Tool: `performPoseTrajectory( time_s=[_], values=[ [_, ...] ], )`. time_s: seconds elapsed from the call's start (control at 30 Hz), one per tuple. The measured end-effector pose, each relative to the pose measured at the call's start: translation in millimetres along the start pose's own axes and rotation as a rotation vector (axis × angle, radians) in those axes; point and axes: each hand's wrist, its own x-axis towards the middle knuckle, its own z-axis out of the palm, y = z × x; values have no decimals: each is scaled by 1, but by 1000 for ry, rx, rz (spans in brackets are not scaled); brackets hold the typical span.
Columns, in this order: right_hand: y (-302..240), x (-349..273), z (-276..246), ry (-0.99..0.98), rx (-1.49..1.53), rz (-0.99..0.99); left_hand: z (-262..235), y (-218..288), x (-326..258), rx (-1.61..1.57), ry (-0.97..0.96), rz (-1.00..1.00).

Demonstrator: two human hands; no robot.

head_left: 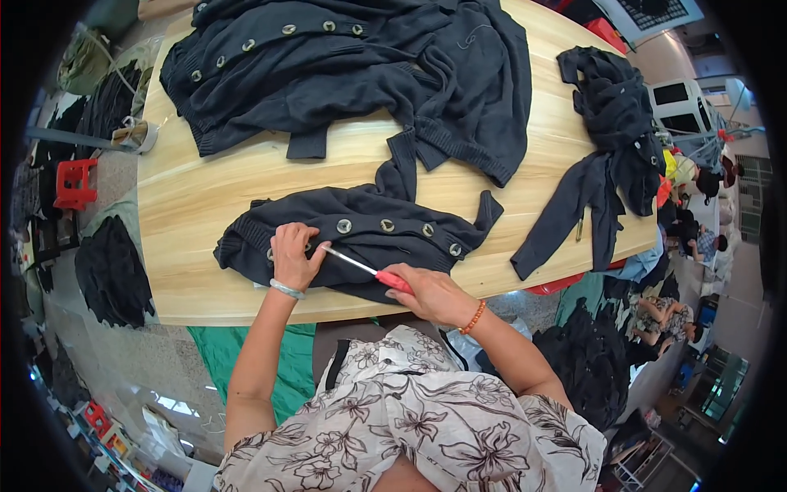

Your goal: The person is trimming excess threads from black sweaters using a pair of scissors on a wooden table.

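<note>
A black knitted cardigan point(361, 217) with large dark-and-pale buttons lies folded on the table in front of me. My left hand point(293, 256) pinches its front edge near the left end, fingers bent over the knit around a button. In my right hand point(430, 293) is a tool with a red handle point(395, 282) and a thin metal shaft point(351, 261). The shaft points left, its tip beside my left thumb at the cardigan. Whether the tip has a hook is too small to tell.
More black buttoned knitwear point(328, 78) spreads over the table's far side. Another black garment point(607, 139) lies at the right, a small brass-coloured tool point(580, 228) on it. Dark clothing piles point(111, 271) and a red stool point(76, 184) stand left of the wooden table point(197, 279).
</note>
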Motion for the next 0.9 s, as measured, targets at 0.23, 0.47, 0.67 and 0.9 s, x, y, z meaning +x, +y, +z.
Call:
performPoseTrajectory(
  time_s=[0.23,0.47,0.67,0.9],
  values=[
    [29,-23,-14,98,-64,94,42,25,27,-243,-224,-88],
    [34,-35,-12,45,-58,125,42,24,31,-126,-202,32],
    [66,-58,-12,228,42,103,71,72,54,-52,-278,27],
    [74,-68,-13,176,-72,251,89,71,65,-35,-541,-153]
  ],
)
